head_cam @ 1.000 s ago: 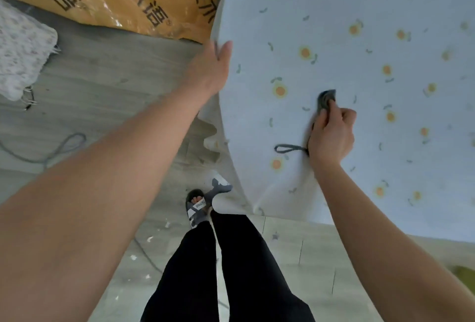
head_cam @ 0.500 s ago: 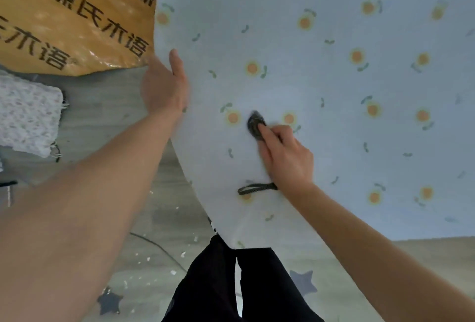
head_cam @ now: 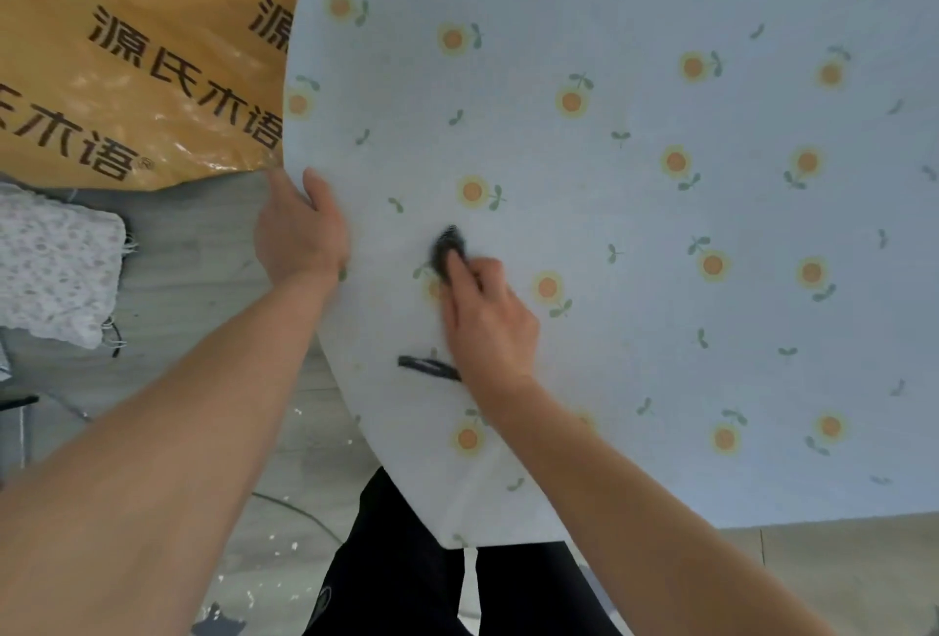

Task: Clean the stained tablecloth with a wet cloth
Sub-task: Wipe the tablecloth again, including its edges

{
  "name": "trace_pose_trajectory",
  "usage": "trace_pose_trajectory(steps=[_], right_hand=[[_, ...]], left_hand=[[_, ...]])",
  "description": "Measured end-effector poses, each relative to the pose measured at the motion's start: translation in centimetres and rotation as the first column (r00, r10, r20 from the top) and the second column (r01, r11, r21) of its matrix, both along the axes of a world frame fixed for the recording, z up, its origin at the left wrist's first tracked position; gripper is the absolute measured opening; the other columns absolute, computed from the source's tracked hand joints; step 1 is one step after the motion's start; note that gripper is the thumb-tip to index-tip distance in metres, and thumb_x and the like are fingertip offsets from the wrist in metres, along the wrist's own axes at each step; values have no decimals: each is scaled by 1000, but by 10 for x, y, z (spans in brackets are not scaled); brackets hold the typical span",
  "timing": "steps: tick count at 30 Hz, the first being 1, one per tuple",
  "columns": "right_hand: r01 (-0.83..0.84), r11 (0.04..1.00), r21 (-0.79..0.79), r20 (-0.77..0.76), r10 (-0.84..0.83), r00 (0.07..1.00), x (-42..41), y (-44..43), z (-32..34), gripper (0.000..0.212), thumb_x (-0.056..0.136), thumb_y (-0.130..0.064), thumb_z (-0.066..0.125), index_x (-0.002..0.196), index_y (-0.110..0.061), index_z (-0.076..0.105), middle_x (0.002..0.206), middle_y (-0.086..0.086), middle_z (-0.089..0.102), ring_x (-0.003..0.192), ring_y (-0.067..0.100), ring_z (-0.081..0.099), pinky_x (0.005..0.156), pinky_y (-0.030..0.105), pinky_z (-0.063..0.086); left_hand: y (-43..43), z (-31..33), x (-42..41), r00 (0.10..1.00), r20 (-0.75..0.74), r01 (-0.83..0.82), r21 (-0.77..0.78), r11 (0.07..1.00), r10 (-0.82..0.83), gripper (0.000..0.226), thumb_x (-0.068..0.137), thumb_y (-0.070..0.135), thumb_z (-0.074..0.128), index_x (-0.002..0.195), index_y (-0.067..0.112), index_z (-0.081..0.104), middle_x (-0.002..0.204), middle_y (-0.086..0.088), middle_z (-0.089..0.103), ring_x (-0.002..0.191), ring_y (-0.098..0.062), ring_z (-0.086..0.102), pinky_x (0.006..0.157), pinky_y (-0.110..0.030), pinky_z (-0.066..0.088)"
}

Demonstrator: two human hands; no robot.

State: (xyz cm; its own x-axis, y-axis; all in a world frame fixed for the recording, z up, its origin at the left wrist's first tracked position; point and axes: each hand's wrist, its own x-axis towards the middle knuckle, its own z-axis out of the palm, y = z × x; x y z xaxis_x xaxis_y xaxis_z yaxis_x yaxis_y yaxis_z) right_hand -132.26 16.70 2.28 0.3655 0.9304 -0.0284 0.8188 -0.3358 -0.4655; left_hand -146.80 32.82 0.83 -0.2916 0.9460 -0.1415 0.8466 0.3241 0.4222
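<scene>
A pale blue tablecloth (head_cam: pixel 635 239) with small orange flowers covers a round table that fills the right of the view. My right hand (head_cam: pixel 488 320) presses a small dark grey cloth (head_cam: pixel 449 244) onto it near the left rim; the cloth's dark loop (head_cam: pixel 427 366) sticks out below the hand. My left hand (head_cam: pixel 300 229) grips the tablecloth at the table's left edge, thumb on top. No stain can be made out under the blurred cloth.
An orange plastic-wrapped package (head_cam: pixel 137 56) with black characters lies on the grey floor at the upper left. A white flowered fabric (head_cam: pixel 56 275) lies left of the table. My legs in black trousers (head_cam: pixel 406 574) stand at the table's near edge.
The view has moved closer over the table. My right hand has kept rubbing the dark cloth near the left rim. My left hand went from resting flat to gripping the edge.
</scene>
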Motion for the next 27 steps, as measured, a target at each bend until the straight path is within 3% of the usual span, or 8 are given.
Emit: trace_pose_trajectory(steps=[2,5,9,14,16,19,23,27], right_hand=[[-169,985,15,22,169,985,-1,6,3,40,87,-22,72,126,-18,67,101,1,60,64,23,60,41,34,49],[-234,964,-129,7,236,972,58,10,10,34,98,-39,52,129,-28,61,109,-4,58,76,23,61,60,29,45],[229,973,-17,179,-223,958,181,9,9,37,100,-32,51,133,-19,62,121,7,54,73,34,60,62,33,42],[694,715,-87,184,-673,716,193,48,6,40,102,-32,42,136,-19,56,134,10,47,90,37,62,72,32,35],[582,808,-93,155,-566,810,138,67,9,41,102,-40,39,136,-23,53,134,10,46,88,35,63,71,34,40],[93,988,-127,45,-88,995,35,82,12,56,93,-51,37,140,-25,49,121,8,49,76,26,58,64,33,45],[-378,925,-20,-31,378,925,-40,70,15,36,91,-32,64,126,-21,66,103,4,58,70,27,62,49,36,52],[-294,944,-152,-56,289,956,29,65,23,37,99,-34,45,133,-26,55,116,-3,48,80,22,53,69,32,43]], left_hand=[[1,1,0,1000,10,-11,-3,1000,11,46,104,46,29,120,8,50,107,-19,67,101,-42,62,84,-47,44],[1,0,-1,1000,20,-19,0,1000,19,43,103,46,29,110,10,51,97,-16,66,94,-41,62,82,-47,45],[2,-2,-2,999,33,-22,11,1000,21,34,103,46,28,95,17,45,85,-10,62,86,-40,62,75,-43,42],[3,1,-3,999,13,-40,6,999,40,32,106,38,31,95,14,49,86,-15,63,87,-41,61,71,-39,31],[3,1,-4,999,20,-51,22,998,50,34,106,35,31,101,11,55,95,-22,67,91,-44,61,71,-39,30],[5,-2,-5,997,43,-62,31,998,61,36,106,32,30,104,9,58,100,-25,68,93,-45,61,71,-42,35],[8,-4,-8,995,67,-72,9,997,72,39,106,30,29,104,8,60,105,-27,68,97,-46,60,76,-46,41],[8,0,-6,995,48,-84,-33,996,86,42,107,31,28,103,6,61,108,-27,67,100,-47,60,80,-48,43]])
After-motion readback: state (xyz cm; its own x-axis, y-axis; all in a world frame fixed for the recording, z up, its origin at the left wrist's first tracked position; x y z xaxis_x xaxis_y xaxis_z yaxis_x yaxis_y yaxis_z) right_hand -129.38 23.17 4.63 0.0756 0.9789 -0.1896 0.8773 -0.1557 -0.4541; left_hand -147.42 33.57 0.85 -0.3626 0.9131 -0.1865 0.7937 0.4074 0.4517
